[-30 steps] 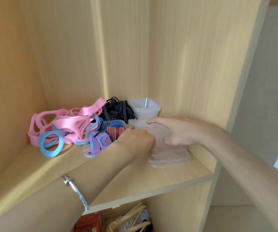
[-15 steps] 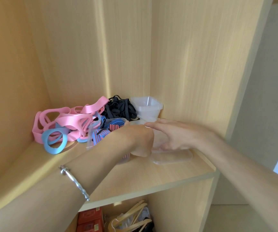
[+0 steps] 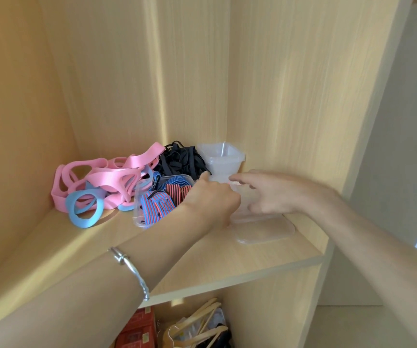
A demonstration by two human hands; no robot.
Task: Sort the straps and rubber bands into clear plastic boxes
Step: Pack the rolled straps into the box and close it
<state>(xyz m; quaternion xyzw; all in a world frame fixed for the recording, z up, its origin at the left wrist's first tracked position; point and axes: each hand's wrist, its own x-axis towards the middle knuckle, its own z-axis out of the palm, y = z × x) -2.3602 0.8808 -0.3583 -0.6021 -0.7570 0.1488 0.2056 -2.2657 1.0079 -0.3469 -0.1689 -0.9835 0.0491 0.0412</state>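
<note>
On the wooden shelf (image 3: 202,259), the left hand (image 3: 212,199) hides its fingers, so its grip is unclear. The right hand (image 3: 275,194), fingers spread apart, touches an empty clear box (image 3: 241,205) above stacked lids (image 3: 267,229). Striped straps (image 3: 162,202) fill a neighbouring box (image 3: 138,197). Behind lie pink bands (image 3: 102,179), black bands (image 3: 182,162) and nested boxes (image 3: 223,156).
</note>
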